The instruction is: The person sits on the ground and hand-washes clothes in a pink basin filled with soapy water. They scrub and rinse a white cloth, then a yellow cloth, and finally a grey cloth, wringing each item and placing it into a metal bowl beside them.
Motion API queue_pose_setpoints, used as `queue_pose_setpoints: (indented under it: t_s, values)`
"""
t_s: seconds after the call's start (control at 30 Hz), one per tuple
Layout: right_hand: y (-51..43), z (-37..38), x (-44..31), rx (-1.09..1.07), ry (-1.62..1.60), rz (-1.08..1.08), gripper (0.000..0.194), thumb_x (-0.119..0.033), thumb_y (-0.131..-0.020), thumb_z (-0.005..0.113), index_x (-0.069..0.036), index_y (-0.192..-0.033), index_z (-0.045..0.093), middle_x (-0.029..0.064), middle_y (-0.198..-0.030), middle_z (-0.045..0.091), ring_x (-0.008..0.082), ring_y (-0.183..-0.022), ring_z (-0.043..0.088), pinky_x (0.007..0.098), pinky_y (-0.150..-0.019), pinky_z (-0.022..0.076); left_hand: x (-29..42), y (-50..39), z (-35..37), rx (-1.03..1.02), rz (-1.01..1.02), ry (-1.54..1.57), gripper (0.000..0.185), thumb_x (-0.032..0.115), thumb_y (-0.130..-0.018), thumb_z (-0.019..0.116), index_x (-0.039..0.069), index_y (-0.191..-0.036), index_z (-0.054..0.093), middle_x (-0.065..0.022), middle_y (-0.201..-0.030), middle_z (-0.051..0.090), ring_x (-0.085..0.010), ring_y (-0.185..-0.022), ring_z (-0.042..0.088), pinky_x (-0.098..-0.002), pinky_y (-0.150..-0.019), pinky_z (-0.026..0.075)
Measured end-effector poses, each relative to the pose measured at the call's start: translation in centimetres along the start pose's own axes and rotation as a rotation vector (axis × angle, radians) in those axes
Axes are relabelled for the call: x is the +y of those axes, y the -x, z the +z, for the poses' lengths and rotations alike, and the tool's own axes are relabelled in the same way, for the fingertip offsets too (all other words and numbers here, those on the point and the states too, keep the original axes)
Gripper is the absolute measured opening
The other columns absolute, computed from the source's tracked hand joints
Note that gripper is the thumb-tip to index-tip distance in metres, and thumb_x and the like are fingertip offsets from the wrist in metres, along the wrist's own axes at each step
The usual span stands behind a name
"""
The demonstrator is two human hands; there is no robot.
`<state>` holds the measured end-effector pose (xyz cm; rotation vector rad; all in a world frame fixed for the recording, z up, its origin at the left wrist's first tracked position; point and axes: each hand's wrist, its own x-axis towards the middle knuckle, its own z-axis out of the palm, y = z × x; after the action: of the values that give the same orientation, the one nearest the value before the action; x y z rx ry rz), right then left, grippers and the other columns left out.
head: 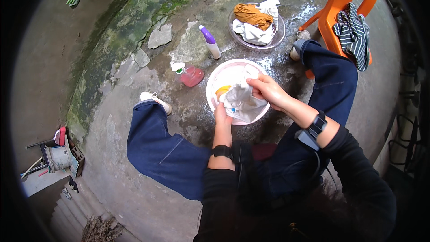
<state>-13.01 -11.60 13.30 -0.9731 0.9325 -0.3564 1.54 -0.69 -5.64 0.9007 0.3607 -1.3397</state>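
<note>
A wet white cloth [242,99] is stretched between my hands above a round, pale pink plastic basin [211,82]. My left hand [222,113] grips its lower left part at the near rim. On the right, my right hand [267,90] pinches the cloth between thumb and fingers. A small blue mark shows low on the cloth. Something yellow [222,90] lies at its left side; whether it belongs to the same cloth, I cannot tell. White suds or liquid fill the visible inside of the basin.
Beyond the basin stands a clear bowl [257,45] with orange-brown and white cloths. A purple-topped bottle [211,42] and a pump bottle of red liquid [192,76] stand left of it. An orange plastic chair [327,27] at the right holds a striped garment [352,35]. The concrete floor is wet.
</note>
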Motion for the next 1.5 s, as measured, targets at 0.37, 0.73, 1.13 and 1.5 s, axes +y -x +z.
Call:
queue_pose_setpoints:
  t_s: [0.37,0.73,1.13,1.5]
  values:
    - [-5.5,-6.0,10.1,-0.018,0.997,-0.312,0.071,-0.006,-0.071,0.061,-0.006,-0.136,0.032,0.0263,-0.122,0.047,0.0387,-0.109,0.051,0.0415,-0.094,0.0408,4.5,6.4,7.6,-0.286,0.029,-0.13,0.055,0.008,-0.072,0.041,-0.005,-0.125,0.042,-0.0195,-0.122,0.051,-0.0317,-0.111,0.052,-0.0431,-0.098,0.039]
    - [-4.3,-4.8,7.4,-0.034,0.96,-0.335,0.022,-0.01,-0.075,0.053,0.0,-0.092,0.064,0.0214,-0.081,0.064,0.0307,-0.081,0.064,0.0369,-0.076,0.0498,7.1,10.2,11.2,-0.516,-0.052,0.094,0.045,0.014,-0.087,0.045,-0.003,-0.129,0.038,-0.0178,-0.125,0.049,-0.0306,-0.113,0.051,-0.043,-0.099,0.039]
    - [-3.8,-9.2,7.9,-0.033,1.516,-0.092,0.023,-0.013,-0.08,0.052,-0.009,-0.099,0.063,0.0168,-0.102,0.06,0.0315,-0.096,0.059,0.0386,-0.084,0.0468,1.6,1.0,-1.9,0.361,0.374,-1.527,0.036,0.008,-0.07,0.067,0.001,-0.098,0.046,-0.0179,-0.095,0.056,-0.0332,-0.085,0.059,-0.0392,-0.077,0.047]
    - [-10.7,-7.6,15.7,-0.104,0.846,0.086,0.012,-0.007,-0.073,0.058,-0.002,-0.081,0.064,0.0152,-0.078,0.065,0.0289,-0.075,0.064,0.0352,-0.07,0.0496,-1.1,-2.1,0.7,-0.161,0.497,-1.895,0.014,0.01,-0.082,0.051,0.003,-0.083,0.063,-0.0172,-0.088,0.062,-0.033,-0.088,0.059,-0.0407,-0.077,0.046]
